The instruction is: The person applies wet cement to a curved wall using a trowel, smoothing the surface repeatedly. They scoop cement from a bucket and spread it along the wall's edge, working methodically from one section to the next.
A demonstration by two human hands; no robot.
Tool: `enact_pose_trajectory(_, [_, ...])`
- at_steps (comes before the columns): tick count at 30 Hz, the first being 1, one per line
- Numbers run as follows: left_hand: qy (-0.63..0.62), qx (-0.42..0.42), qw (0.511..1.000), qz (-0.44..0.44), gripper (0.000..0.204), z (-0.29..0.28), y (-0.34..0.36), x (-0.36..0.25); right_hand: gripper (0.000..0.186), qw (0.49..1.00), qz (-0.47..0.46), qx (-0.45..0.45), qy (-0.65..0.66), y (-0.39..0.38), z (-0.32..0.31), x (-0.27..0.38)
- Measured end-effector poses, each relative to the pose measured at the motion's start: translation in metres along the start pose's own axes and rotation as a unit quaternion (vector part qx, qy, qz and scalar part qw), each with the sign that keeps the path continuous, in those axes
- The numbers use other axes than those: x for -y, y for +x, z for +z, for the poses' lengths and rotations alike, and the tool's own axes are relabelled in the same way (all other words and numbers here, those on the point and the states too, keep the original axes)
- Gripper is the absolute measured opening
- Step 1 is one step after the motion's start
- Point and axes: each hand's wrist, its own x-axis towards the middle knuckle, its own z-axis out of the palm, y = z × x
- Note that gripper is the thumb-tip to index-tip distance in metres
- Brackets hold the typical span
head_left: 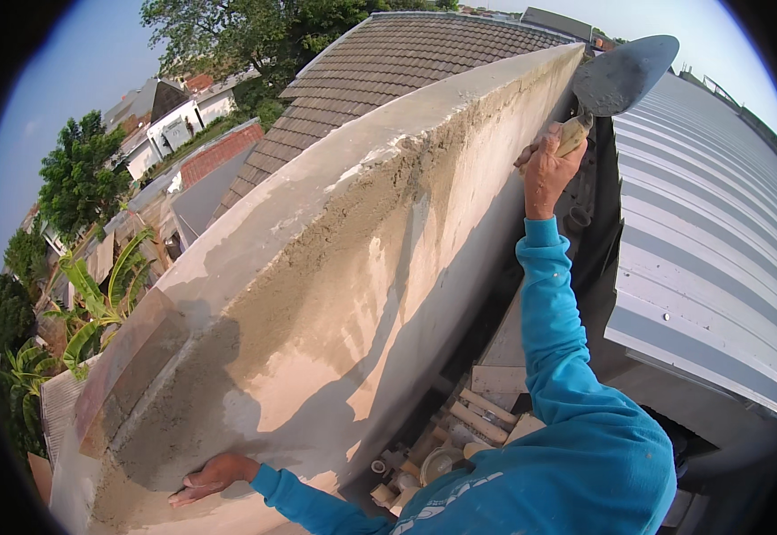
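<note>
My right hand (551,174) is raised at the far right end of the wall, wrapped around the pale handle of a trowel (631,73). Its broad, rounded metal blade points up and away, with grey mortar smeared on it. Low at the left, my left hand (214,477) holds nothing; its fingers are stretched out close beside the wall face, and I cannot tell whether they touch it. The wall (317,388) has damp, rough mortar (317,250) along its upper edge and paler patches below. My shadow falls across it.
A flat board (130,370) lies along the wall's near left edge. Below me are several pipes and offcuts (478,419) in a narrow gap. A corrugated metal roof (701,232) rises at right; a tiled roof (397,67) and a long drop with trees lie beyond the wall.
</note>
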Motion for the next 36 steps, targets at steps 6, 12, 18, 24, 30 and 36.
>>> enact_pose_trajectory(6, [0.005, -0.001, 1.000, 0.022, 0.071, 0.003, -0.002, 0.015, 0.031, 0.932, 0.308, 0.132, -0.139, 0.012, -0.026, -0.104])
enact_pose_trajectory(12, [-0.032, -0.017, 0.999, -0.019, 0.069, 0.006, -0.002, 0.006, 0.027, 0.987, 0.156, 0.011, -0.024, 0.027, 0.000, -0.074])
enact_pose_trajectory(18, [0.000, -0.020, 1.000, 0.014, 0.068, 0.002, 0.002, 0.010, 0.029, 0.937, 0.320, 0.107, -0.084, 0.017, -0.025, -0.105])
enact_pose_trajectory(24, [0.062, -0.013, 0.993, 0.099, 0.064, 0.008, -0.009, 0.018, 0.026, 0.945, 0.294, 0.072, -0.128, 0.031, -0.024, -0.148])
enact_pose_trajectory(30, [0.132, -0.066, 0.977, 0.154, 0.036, -0.003, 0.011, 0.027, 0.027, 0.978, 0.207, 0.008, -0.008, 0.048, -0.021, -0.111])
enact_pose_trajectory(36, [0.251, -0.083, 0.900, 0.346, 0.052, 0.007, 0.011, 0.061, 0.029, 0.921, 0.380, 0.070, -0.056, 0.041, -0.039, -0.179])
